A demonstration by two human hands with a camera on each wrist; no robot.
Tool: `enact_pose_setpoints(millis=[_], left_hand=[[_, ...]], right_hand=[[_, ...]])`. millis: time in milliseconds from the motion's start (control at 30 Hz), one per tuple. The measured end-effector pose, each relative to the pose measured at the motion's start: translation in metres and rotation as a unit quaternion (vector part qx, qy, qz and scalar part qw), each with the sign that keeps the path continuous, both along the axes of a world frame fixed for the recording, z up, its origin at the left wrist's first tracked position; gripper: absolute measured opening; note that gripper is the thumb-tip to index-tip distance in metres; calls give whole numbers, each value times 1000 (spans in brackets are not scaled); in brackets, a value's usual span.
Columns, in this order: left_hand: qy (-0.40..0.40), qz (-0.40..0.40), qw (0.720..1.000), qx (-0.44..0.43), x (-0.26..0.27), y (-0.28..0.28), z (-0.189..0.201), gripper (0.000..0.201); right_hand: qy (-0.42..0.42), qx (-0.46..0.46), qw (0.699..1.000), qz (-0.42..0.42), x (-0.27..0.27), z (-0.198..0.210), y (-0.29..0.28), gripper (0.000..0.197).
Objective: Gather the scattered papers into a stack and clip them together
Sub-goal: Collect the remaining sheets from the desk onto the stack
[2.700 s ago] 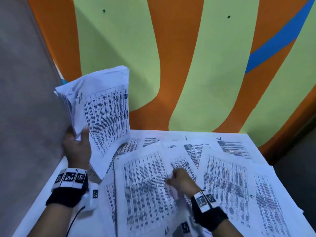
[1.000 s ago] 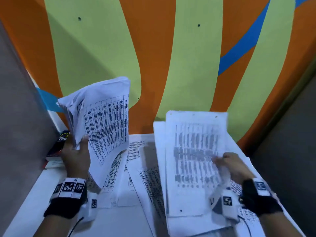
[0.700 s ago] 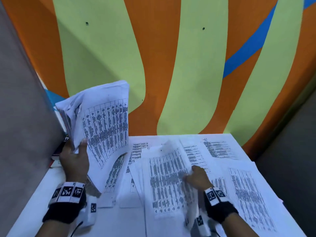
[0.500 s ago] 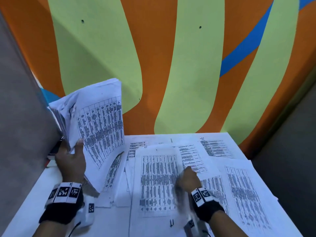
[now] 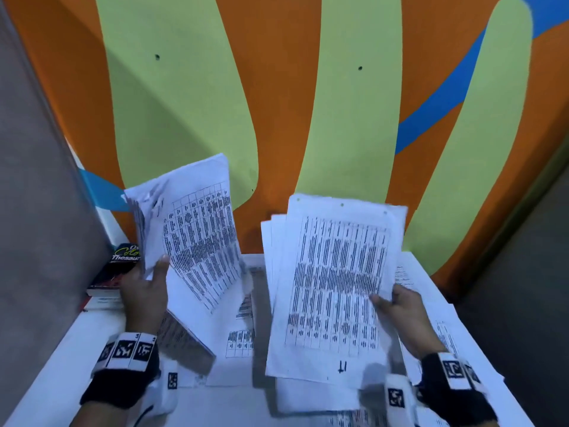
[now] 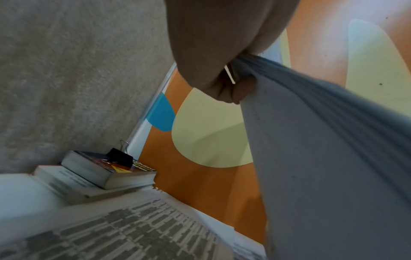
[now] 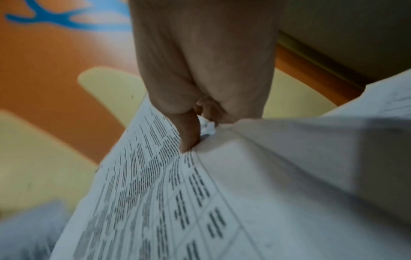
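My left hand (image 5: 144,288) grips a thick stack of printed papers (image 5: 197,238), held upright at the table's left; the left wrist view shows the fingers (image 6: 235,91) curled round the stack's edge (image 6: 322,158). My right hand (image 5: 397,306) pinches a few printed sheets (image 5: 332,288) by their right edge and holds them raised above the table, thumb (image 7: 189,133) on the printed side. More printed sheets (image 5: 243,334) lie scattered on the white table (image 5: 61,349). A black binder clip (image 6: 119,156) rests on the books at the far left.
Two stacked books (image 5: 114,278) sit against the grey partition (image 5: 37,211) at the table's left. The orange, green and blue painted wall (image 5: 277,103) stands right behind the table. Loose sheets (image 5: 446,334) reach the table's right edge.
My right hand has lifted the sheets it was pressing on the table and moved them up and to the right. The left hand still holds its stack upright.
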State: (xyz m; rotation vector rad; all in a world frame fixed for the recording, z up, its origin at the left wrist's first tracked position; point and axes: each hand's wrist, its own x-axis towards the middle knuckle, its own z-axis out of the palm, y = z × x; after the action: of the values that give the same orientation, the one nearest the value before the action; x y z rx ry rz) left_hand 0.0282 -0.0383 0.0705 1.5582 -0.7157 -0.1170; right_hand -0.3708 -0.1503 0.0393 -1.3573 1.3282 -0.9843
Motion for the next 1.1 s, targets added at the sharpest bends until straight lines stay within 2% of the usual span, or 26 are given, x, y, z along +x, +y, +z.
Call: enact_pose_setpoints(millis=[33, 67, 267, 367, 467, 567, 633, 667, 733, 867, 900, 967, 1033, 1100], left_hand=[[-3, -14, 1000, 11, -6, -3, 1, 28], [-3, -28, 999, 21, -13, -6, 2, 29], [16, -156, 984, 82, -70, -20, -8, 25], [61, -247, 963, 84, -87, -23, -21, 20], [84, -292, 949, 80, -98, -24, -20, 23], [127, -326, 935, 65, -103, -23, -15, 33], [145, -329, 931, 58, -103, -23, -13, 34], [138, -326, 933, 64, -103, -23, -13, 27], [103, -324, 937, 78, -104, -25, -10, 17], [3, -315, 946, 73, -97, -33, -3, 14], [-7, -310, 948, 67, -95, -35, 0, 15], [-30, -300, 952, 55, -94, -36, 3, 31], [-13, -300, 952, 52, -95, -37, 3, 25], [27, -308, 950, 46, -101, -33, 4, 27]], right_hand=[[-20, 11, 1000, 5, -3, 5, -3, 35], [-36, 19, 999, 14, -3, 8, -5, 40], [-51, 45, 995, 72, 25, 21, -1, 20], [-85, 73, 992, 55, 31, 16, -1, 9], [-94, 84, 991, 53, 33, 12, -1, 11], [-69, 77, 993, 61, 35, 10, -1, 11], [-44, 57, 995, 64, 36, 8, -1, 8], [-35, 40, 996, 67, 38, 8, -1, 8], [-17, -7, 998, 65, 42, 10, 1, 23], [13, -143, 988, 51, 52, 25, 7, 45], [21, -163, 985, 51, 55, 28, 7, 50], [19, -193, 980, 49, 60, 32, 8, 49], [-6, -205, 978, 48, 65, 37, 10, 46], [-50, -196, 978, 43, 66, 38, 12, 53]])
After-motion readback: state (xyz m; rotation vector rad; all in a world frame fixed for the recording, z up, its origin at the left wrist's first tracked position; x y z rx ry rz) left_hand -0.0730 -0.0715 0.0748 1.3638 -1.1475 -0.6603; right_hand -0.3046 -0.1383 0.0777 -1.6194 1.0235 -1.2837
